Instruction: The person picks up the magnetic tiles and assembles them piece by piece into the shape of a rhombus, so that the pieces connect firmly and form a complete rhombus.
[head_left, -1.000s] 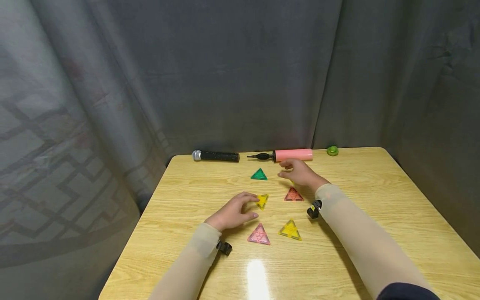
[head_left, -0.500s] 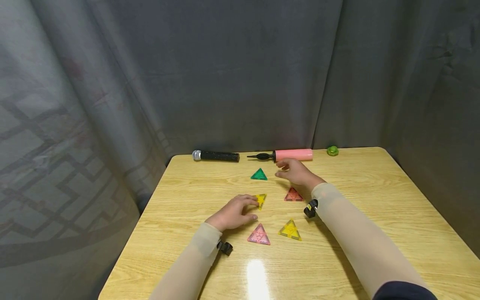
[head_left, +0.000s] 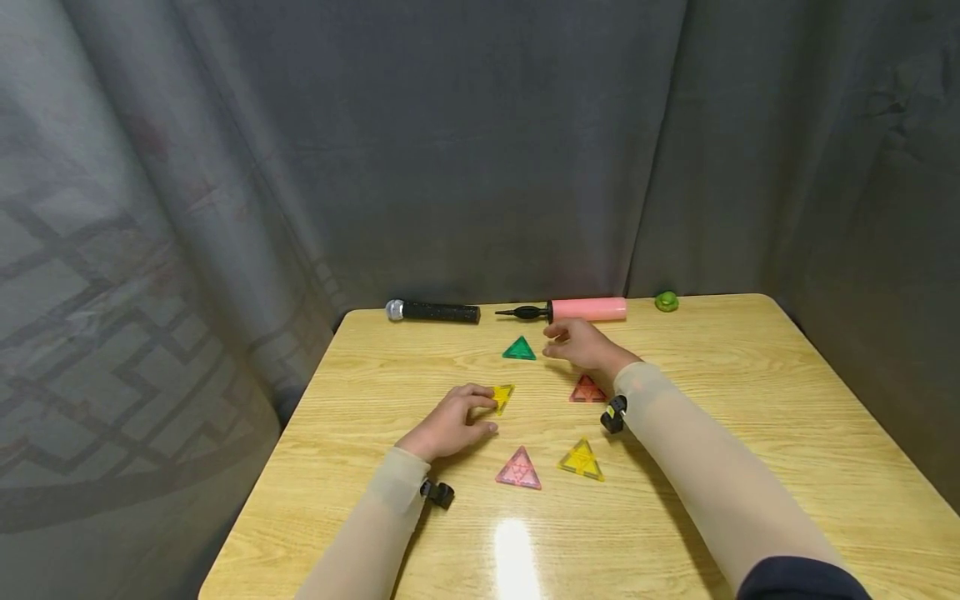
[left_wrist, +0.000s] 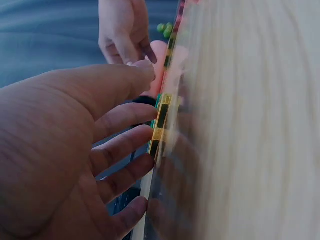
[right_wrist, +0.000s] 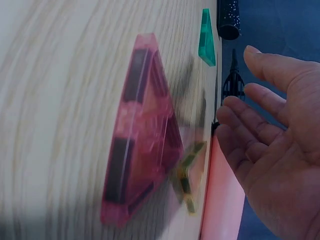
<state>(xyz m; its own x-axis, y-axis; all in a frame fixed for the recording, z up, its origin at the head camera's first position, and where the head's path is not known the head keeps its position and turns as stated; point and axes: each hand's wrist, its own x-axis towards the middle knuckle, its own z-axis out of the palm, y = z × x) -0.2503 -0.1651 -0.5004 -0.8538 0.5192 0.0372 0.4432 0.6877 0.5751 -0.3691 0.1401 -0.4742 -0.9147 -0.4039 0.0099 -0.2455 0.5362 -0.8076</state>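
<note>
My left hand [head_left: 448, 423] is at the middle of the table, its loosely bent fingertips at the edge of a flat translucent yellow triangle tile [head_left: 504, 397]. In the left wrist view those fingers line up along the yellow tile [left_wrist: 161, 122]. Farther back, my right hand [head_left: 587, 347] hovers with loose fingers and holds nothing. A green triangle tile [head_left: 519, 349] lies just left of its fingertips, and a red triangle tile [head_left: 585, 390] below its wrist. Another yellow tile [right_wrist: 186, 182] appears beyond the red one in the right wrist view; the hand hides it in the head view.
Nearer the front lie a pink triangle tile [head_left: 518, 469] and a yellow triangle tile [head_left: 581, 460]. Along the back edge are a black microphone [head_left: 438, 312], a pink hand pump [head_left: 588, 309] and a small green object [head_left: 666, 302]. Grey curtains [head_left: 480, 167] hang behind the wooden table [head_left: 750, 375].
My left hand has slid left, and the yellow tile at its fingertips has gone with it. The right hand has shifted left towards the green tile. The other tiles stay put.
</note>
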